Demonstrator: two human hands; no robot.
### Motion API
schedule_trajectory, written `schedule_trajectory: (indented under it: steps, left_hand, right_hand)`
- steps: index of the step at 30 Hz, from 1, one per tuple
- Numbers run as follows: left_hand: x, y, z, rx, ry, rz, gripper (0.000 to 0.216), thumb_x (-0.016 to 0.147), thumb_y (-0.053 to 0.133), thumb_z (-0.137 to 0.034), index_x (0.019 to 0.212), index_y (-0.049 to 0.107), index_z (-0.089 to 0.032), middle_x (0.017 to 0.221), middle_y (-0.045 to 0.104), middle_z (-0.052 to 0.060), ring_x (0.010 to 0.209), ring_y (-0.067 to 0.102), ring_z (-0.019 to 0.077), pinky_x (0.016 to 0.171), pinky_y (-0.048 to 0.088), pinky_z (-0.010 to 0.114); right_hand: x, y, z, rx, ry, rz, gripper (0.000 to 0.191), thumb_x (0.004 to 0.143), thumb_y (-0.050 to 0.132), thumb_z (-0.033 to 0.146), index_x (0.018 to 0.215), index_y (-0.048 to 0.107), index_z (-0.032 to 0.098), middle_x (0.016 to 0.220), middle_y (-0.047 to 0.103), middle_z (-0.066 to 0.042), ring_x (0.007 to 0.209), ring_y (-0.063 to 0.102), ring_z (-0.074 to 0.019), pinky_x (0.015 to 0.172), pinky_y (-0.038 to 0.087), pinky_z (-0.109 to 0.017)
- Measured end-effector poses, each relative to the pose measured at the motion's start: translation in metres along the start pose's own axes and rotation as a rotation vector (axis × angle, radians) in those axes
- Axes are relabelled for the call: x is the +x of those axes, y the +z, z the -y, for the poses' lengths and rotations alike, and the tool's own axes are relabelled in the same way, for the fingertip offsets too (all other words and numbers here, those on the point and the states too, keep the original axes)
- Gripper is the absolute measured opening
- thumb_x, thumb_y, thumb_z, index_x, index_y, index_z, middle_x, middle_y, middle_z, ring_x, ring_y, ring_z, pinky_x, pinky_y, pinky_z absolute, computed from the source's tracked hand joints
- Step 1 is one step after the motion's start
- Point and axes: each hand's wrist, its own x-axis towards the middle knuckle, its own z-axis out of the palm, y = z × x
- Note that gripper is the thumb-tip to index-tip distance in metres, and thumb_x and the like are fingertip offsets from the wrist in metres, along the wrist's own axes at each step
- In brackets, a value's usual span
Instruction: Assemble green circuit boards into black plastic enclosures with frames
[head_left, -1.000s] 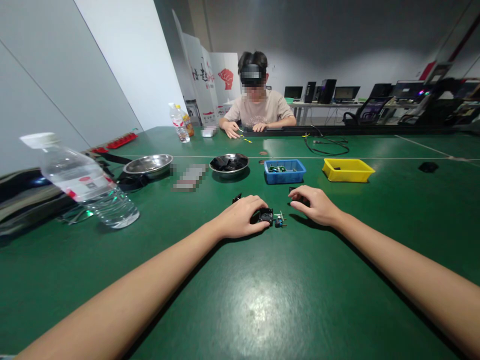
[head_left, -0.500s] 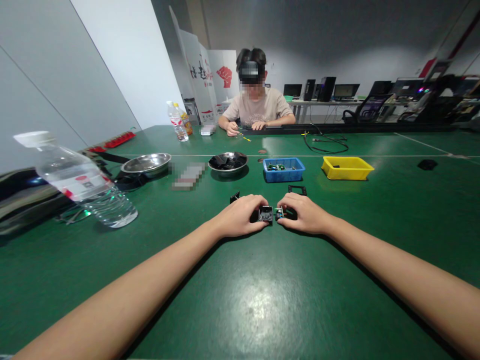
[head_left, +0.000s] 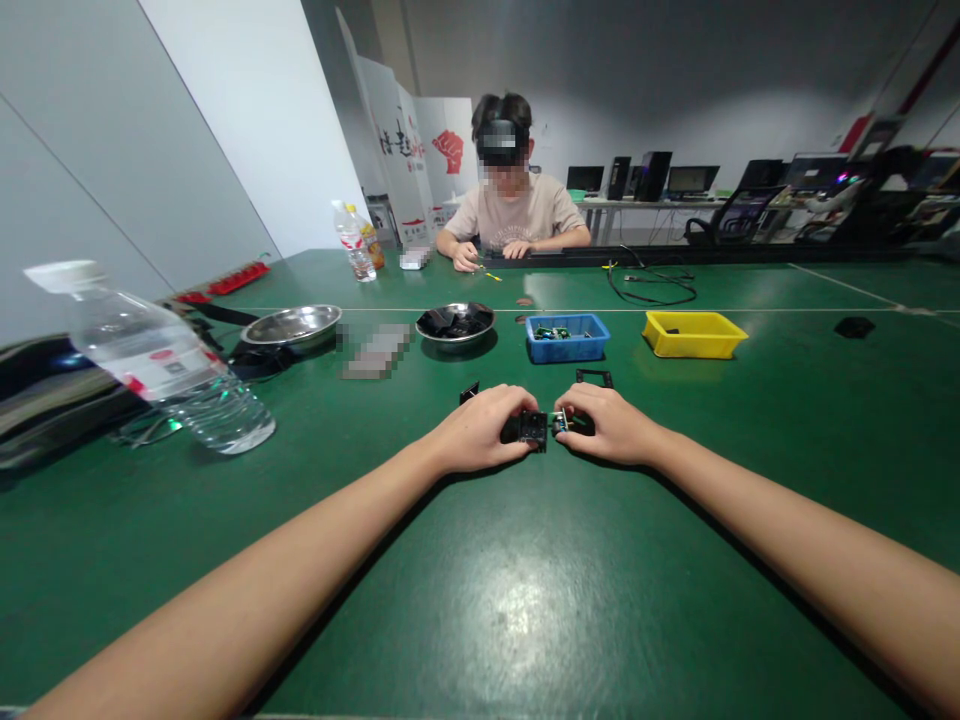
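Observation:
My left hand [head_left: 480,430] rests on the green table [head_left: 525,600], fingers curled round a small black housing [head_left: 532,428]. Facing it, my right hand [head_left: 609,425] pinches a small blue-green electronic part [head_left: 561,422] with metal pins, held right beside the housing. A black rectangular frame [head_left: 594,378] lies just behind my right hand. A small black piece [head_left: 469,392] pokes out behind my left hand.
A metal bowl of black parts [head_left: 457,324], a blue bin [head_left: 567,338], a yellow bin [head_left: 694,334] and an empty metal bowl [head_left: 292,326] stand in a row farther back. A water bottle [head_left: 161,362] lies at the left. Another person [head_left: 510,205] sits across the table.
My right hand left the black frame, moved left and took hold of the small blue-green part beside the housing. My left hand stayed on the housing.

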Motion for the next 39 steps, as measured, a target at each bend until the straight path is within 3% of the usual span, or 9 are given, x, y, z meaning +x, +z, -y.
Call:
schedule_trajectory:
  steps: [8,16,24,31,39]
  left_hand:
    - [0.0000,-0.0010,-0.0021,0.018,-0.014,0.010,0.030,0.081,0.066,-0.033,0.106,0.055,-0.020,0.097,0.065,0.005,0.089,0.062,0.0214,0.080,0.048,0.033]
    - [0.0013,-0.0015,0.0004,0.018,-0.042,0.098,0.064,0.074,0.076,-0.059,0.123,0.055,-0.022,0.083,0.065,0.002,0.079,0.064,0.0220,0.071,0.044,0.030]
    - [0.0013,-0.0018,0.0006,0.015,-0.075,0.133,0.051,0.076,0.073,-0.061,0.101,0.060,-0.019,0.072,0.062,-0.001,0.069,0.060,0.0186,0.063,0.040,0.027]
    - [0.0005,-0.0027,-0.0035,0.013,-0.075,0.101,0.033,0.083,0.069,-0.046,0.098,0.057,-0.020,0.083,0.065,0.002,0.075,0.062,0.0189,0.067,0.044,0.028]
    - [0.0007,-0.0038,-0.0029,0.095,-0.046,0.095,0.037,0.082,0.068,-0.050,0.100,0.060,-0.020,0.084,0.064,0.004,0.078,0.062,0.0209,0.072,0.045,0.031]
  right_hand:
    - [0.0002,-0.0004,-0.0002,0.008,0.002,0.001,0.016,0.082,0.067,0.025,0.096,0.062,0.018,0.088,0.063,-0.006,0.082,0.059,-0.0204,0.076,0.047,-0.033]
    - [0.0005,-0.0009,0.0010,0.010,0.003,0.000,0.016,0.081,0.067,0.024,0.096,0.062,0.019,0.088,0.064,-0.005,0.081,0.059,-0.0200,0.076,0.047,-0.032]
    - [0.0012,-0.0007,0.0008,-0.001,0.006,0.009,0.016,0.081,0.067,0.024,0.095,0.061,0.018,0.087,0.063,-0.005,0.081,0.058,-0.0197,0.076,0.046,-0.032]
    - [0.0004,-0.0009,-0.0002,0.008,-0.005,0.003,0.017,0.081,0.069,0.026,0.094,0.062,0.018,0.087,0.064,-0.005,0.081,0.060,-0.0199,0.076,0.047,-0.032]
    - [0.0002,-0.0004,-0.0012,0.016,-0.010,0.011,0.020,0.084,0.069,0.030,0.099,0.065,0.017,0.090,0.065,-0.007,0.083,0.061,-0.0207,0.077,0.049,-0.033]
